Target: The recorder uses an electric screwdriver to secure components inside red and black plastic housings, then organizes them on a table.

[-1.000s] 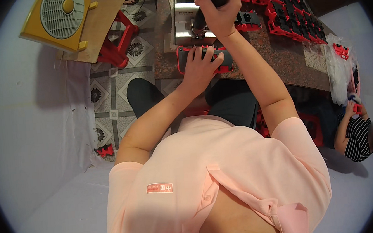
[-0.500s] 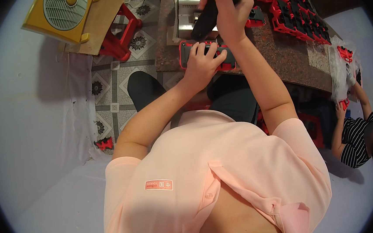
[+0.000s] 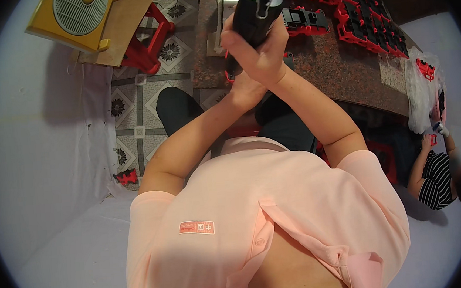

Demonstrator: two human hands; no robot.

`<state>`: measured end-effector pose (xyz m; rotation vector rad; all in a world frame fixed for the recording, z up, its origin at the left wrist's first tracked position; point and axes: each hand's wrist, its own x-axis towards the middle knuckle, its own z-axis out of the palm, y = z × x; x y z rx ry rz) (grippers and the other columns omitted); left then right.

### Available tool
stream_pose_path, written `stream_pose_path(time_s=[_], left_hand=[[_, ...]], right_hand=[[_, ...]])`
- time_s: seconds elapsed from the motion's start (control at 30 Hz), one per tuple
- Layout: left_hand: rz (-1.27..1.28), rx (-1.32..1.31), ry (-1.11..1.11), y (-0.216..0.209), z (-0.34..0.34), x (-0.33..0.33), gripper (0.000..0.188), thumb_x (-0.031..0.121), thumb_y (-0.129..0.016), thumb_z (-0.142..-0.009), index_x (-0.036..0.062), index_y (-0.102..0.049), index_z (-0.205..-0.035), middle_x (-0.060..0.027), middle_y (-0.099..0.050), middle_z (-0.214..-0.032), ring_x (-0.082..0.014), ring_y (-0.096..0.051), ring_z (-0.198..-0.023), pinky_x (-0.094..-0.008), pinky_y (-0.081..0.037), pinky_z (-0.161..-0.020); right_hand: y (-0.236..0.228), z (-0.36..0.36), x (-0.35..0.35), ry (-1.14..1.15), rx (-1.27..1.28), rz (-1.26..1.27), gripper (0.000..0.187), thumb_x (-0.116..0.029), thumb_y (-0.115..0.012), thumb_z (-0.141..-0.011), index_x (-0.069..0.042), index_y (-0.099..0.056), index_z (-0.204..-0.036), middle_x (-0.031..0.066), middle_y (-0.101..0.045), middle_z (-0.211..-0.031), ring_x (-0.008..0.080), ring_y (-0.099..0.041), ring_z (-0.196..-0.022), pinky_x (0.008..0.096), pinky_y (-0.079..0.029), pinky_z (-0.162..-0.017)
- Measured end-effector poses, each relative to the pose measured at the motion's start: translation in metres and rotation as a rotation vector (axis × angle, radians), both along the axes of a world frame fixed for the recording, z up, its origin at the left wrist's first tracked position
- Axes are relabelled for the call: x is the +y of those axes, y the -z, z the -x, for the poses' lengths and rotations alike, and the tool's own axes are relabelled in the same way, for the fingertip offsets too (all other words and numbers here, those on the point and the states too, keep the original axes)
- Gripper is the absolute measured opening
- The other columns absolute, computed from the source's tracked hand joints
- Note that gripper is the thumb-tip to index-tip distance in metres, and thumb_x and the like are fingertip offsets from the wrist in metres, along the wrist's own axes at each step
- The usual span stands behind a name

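Note:
My right hand [image 3: 260, 57] is wrapped round a black powered screwdriver [image 3: 251, 26], held upright over the near edge of the stone-topped table. A metal hanging loop shows at the tool's top end. Just below, my left hand [image 3: 245, 93] is at a red and black plastic housing [image 3: 288, 59], which lies on the table edge. My right hand and the tool cover the left fingers and most of that housing, and the tool's tip is hidden too. Another red and black housing [image 3: 305, 21] lies just beyond, to the right.
Rows of red and black housings [image 3: 367, 25] fill the table's [image 3: 344, 73] far right. A yellow box fan [image 3: 80, 15] stands at left by a red stool [image 3: 155, 41]. At right, a person in a striped shirt [image 3: 438, 179] handles a red part near a plastic bag [image 3: 419, 96].
The screwdriver has swung from a slant to upright, and my right hand has moved left and nearer, over my left hand. At right, the person's hands have shifted.

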<state>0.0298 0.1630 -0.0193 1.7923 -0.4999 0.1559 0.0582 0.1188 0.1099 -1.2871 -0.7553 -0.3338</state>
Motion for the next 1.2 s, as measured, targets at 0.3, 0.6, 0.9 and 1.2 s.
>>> stream_pose_path(time_s=[0.3,0.6,0.9,1.2], left_hand=[[-0.162,0.062,-0.023,0.003,-0.005,-0.007,0.046,0.029,-0.065,-0.089,0.0156,-0.058,-0.133,-0.0136,-0.057,-0.123,-0.0383,-0.053,-0.118,-0.0534,-0.045,-0.094],[-0.774,-0.525,-0.211,-0.01,0.009,0.019,0.068,0.016,-0.084,-0.067,0.0201,-0.056,-0.129,-0.0112,-0.049,-0.132,-0.0386,-0.049,-0.117,-0.052,-0.037,-0.108],[-0.867,-0.452,-0.206,-0.025,0.014,0.058,0.066,0.019,-0.084,-0.067,0.0212,-0.062,-0.129,-0.0106,-0.054,-0.132,-0.0354,-0.05,-0.12,-0.0508,-0.037,-0.109],[-0.843,-0.467,-0.232,-0.016,0.01,0.065,0.07,0.019,-0.085,-0.065,0.0202,-0.061,-0.13,-0.0082,-0.055,-0.13,-0.0351,-0.051,-0.119,-0.0525,-0.038,-0.107]], right_hand=[[0.004,-0.011,0.0,0.056,-0.036,0.061,0.043,-0.009,-0.079,-0.084,0.0,-0.05,-0.115,0.0064,-0.067,-0.085,0.0128,-0.065,-0.07,0.0269,-0.053,-0.064],[0.002,-0.085,-0.03,0.264,-0.171,-0.101,0.036,-0.004,-0.081,-0.083,-0.003,-0.051,-0.101,0.0009,-0.064,-0.079,0.0073,-0.06,-0.068,0.0238,-0.049,-0.06],[0.011,-0.091,-0.031,0.484,-0.127,0.078,0.041,-0.025,-0.086,-0.081,-0.003,-0.055,-0.099,0.0013,-0.066,-0.082,0.0067,-0.059,-0.071,0.0265,-0.05,-0.064],[-0.023,-0.054,-0.066,0.285,-0.114,-0.092,0.032,-0.006,-0.079,-0.086,-0.005,-0.05,-0.099,-0.0033,-0.06,-0.078,0.0028,-0.054,-0.068,0.0208,-0.044,-0.059]])
